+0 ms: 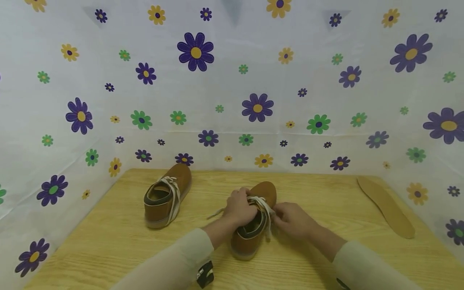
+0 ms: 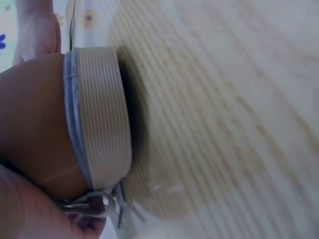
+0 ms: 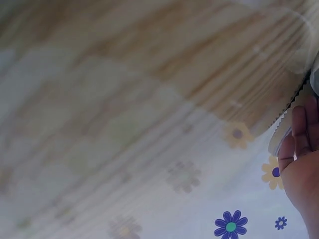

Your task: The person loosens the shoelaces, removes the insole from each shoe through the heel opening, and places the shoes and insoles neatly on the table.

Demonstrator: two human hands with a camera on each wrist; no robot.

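Note:
A brown lace-up shoe [image 1: 245,246] with pale laces [image 1: 258,200] stands on the table, toe pointing away. My left hand [image 1: 239,207] grips its upper beside the lacing, the thumb side at the dark-lined opening. In the left wrist view, fingertips of the left hand [image 2: 30,211] show among lace strands below the ribbed pale sole [image 2: 102,114]. At the shoe's right side, my right hand [image 1: 294,220] has bent fingers, pinching the lace near the eyelets. The right wrist view shows the right hand's [image 3: 304,169] curled fingers against the shoe's side.
A second brown shoe [image 1: 156,211] with loose pale laces stands at the back left. A tan insole [image 1: 389,207] lies at the right. The wood-grain table [image 1: 108,245] is enclosed by white flower-patterned sheeting [image 1: 232,84].

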